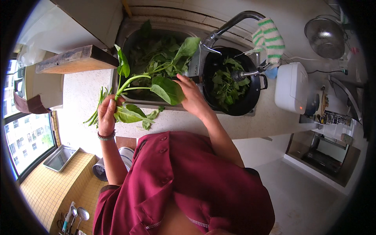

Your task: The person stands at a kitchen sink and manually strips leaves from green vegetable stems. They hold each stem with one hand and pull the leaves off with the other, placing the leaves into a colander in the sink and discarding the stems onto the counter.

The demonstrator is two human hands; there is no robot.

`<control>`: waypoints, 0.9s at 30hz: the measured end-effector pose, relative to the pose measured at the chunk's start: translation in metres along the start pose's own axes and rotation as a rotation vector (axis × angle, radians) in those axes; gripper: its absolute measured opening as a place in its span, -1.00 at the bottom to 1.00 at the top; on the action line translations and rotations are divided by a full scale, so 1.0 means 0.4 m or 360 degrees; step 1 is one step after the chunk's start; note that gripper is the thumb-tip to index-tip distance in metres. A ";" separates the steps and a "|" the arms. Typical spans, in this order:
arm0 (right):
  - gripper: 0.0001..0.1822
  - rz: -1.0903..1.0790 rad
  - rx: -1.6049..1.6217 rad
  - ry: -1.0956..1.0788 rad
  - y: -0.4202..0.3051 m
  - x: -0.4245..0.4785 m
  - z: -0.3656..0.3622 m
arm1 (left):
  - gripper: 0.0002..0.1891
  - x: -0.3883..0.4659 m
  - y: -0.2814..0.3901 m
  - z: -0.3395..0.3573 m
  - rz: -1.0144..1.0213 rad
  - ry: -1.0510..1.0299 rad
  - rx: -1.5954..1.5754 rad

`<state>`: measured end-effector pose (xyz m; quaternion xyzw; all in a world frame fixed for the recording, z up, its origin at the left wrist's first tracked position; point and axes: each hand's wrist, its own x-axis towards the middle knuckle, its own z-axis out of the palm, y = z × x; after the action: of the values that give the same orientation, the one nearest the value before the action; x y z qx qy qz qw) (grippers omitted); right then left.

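Observation:
My left hand [107, 113] grips a thick green stem [129, 82] of a leafy vegetable over the front left edge of the sink. Its broad leaves [169, 91] spread to the right, towards my right hand [192, 95]. The fingers of that hand reach over the sink beside the leaf, which hides the thumb, so I cannot tell whether it pinches anything. Below lies the steel sink basin [119, 88], with a heap of loose greens [161, 55] in it. Several cut stems [100, 107] rest on the counter beside my left hand, and torn leaves [150, 119] lie at the sink's front edge.
A black wok [255, 101] holding greens [227, 85] stands at the right of the sink, under the faucet [239, 16]. A striped cloth [270, 41] hangs on the faucet. A thick wooden board [79, 63] stands at left; a white appliance [290, 88] sits at right.

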<state>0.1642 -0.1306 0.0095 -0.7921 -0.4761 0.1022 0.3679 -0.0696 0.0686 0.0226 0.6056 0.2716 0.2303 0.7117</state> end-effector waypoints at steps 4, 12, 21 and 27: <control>-0.77 0.0848 0.1058 -0.0229 -0.102 0.036 -0.132 | -0.70 -0.010 -0.013 0.000 -0.0007 -0.0023 -0.0165; -0.72 -0.0483 0.0073 0.0438 -0.210 0.125 -0.268 | -0.73 -0.003 -0.009 0.010 0.0012 -0.0141 -0.0227; -0.73 -0.0593 0.0013 0.0033 -0.205 0.153 -0.213 | -0.73 -0.010 -0.017 0.007 -0.0034 -0.0173 -0.0217; -0.86 0.0397 0.0988 -0.0879 -0.209 0.141 -0.227 | -0.69 0.012 -0.007 0.025 -0.0154 -0.0244 -0.0030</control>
<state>0.1837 -0.1048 0.1415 -0.6384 -0.4039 0.4924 0.4323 -0.0594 0.0639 0.0205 0.6009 0.2431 0.1513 0.7463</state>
